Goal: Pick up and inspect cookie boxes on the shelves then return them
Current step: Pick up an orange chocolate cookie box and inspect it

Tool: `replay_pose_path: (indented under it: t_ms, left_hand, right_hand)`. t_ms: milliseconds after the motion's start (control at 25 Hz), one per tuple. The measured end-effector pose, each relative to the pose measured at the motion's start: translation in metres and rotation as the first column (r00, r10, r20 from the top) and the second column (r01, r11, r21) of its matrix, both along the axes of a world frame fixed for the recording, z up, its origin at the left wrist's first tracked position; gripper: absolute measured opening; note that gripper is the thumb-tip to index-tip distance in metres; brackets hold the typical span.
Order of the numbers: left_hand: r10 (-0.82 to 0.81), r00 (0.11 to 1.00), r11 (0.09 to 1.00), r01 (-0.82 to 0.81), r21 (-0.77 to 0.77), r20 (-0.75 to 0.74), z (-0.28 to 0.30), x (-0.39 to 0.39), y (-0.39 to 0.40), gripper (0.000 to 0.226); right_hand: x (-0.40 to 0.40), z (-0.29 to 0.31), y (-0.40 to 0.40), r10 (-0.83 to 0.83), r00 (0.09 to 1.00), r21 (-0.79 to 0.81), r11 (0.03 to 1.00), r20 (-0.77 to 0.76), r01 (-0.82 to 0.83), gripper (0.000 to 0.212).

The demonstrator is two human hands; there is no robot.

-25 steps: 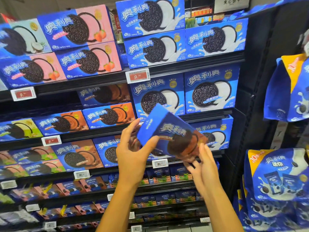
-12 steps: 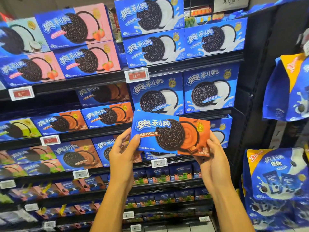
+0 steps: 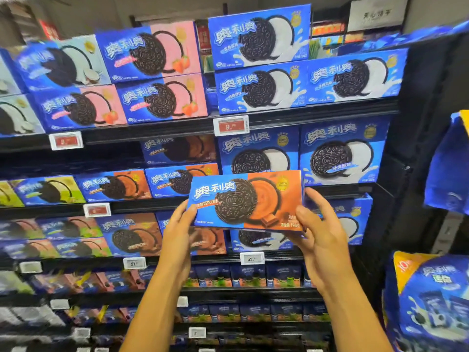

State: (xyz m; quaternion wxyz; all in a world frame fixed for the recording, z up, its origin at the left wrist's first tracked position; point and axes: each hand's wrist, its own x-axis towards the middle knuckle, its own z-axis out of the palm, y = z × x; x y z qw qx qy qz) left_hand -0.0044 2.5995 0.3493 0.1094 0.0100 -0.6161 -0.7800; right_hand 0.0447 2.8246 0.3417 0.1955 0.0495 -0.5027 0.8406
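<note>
A blue and orange chocolate cookie box [image 3: 245, 200] is held flat-on, its printed front facing me, in front of the middle shelves. My left hand [image 3: 177, 231] grips its left end, thumb on the front. At the right end my right hand [image 3: 319, 237] clasps it, fingers spread along the edge and underside. Matching chocolate boxes [image 3: 114, 185] stand on the shelf to the left, and one more [image 3: 177, 152] lies higher up behind a gap.
Black shelves [image 3: 291, 115] carry pink strawberry boxes [image 3: 162, 99], blue original boxes [image 3: 340, 153] and small packs lower down. Price tags [image 3: 231, 125] clip to the shelf edges. Blue cookie bags [image 3: 429, 301] hang at the right.
The box was tilted end-on a second ago; it has been turned front-facing and level, and raised slightly. Both hands have shifted to its two ends.
</note>
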Motion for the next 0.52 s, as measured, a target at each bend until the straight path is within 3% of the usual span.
replay_pose_path:
  t_ms: [80, 120, 200, 280, 360, 440, 520]
  left_hand:
    - [0.119, 0.991, 0.973, -0.128, -0.193, -0.056, 0.009, 0.000, -0.003, 0.042]
    - [0.101, 0.989, 0.955, -0.126, -0.269, -0.105, 0.016, 0.002, 0.001, 0.044]
    - [-0.147, 0.977, 0.952, 0.098, -0.291, -0.151, 0.029, 0.006, 0.004, 0.039]
    - [-0.336, 0.933, 0.923, 0.300, -0.241, -0.126, 0.042, 0.010, 0.010, 0.052]
    - [-0.325, 0.935, 0.941, 0.304, -0.147, -0.143, 0.048, 0.012, 0.007, 0.067]
    - [-0.295, 0.944, 0.949, 0.308, 0.072, -0.149, 0.042, 0.014, -0.014, 0.064]
    - [-0.291, 0.944, 0.924, 0.319, 0.210, -0.154, 0.035, 0.008, -0.031, 0.058]
  right_hand:
    - [-0.005, 0.011, -0.020, -0.075, 0.996, 0.036, 0.996, -0.046, 0.077, 0.063]
    - [-0.007, 0.016, -0.030, -0.104, 0.991, 0.066, 0.992, -0.081, 0.109, 0.062]
    - [-0.011, 0.026, -0.056, -0.148, 0.978, 0.151, 0.974, -0.150, 0.170, 0.061]
    - [-0.015, 0.035, -0.083, -0.115, 0.972, 0.251, 0.954, -0.203, 0.165, 0.054]
    - [-0.018, 0.041, -0.106, 0.019, 0.973, 0.371, 0.926, -0.229, 0.070, 0.041]
    - [-0.022, 0.044, -0.121, 0.115, 0.965, 0.476, 0.879, -0.234, 0.010, 0.034]
    - [-0.028, 0.045, -0.132, 0.101, 0.959, 0.565, 0.822, -0.265, 0.069, 0.032]
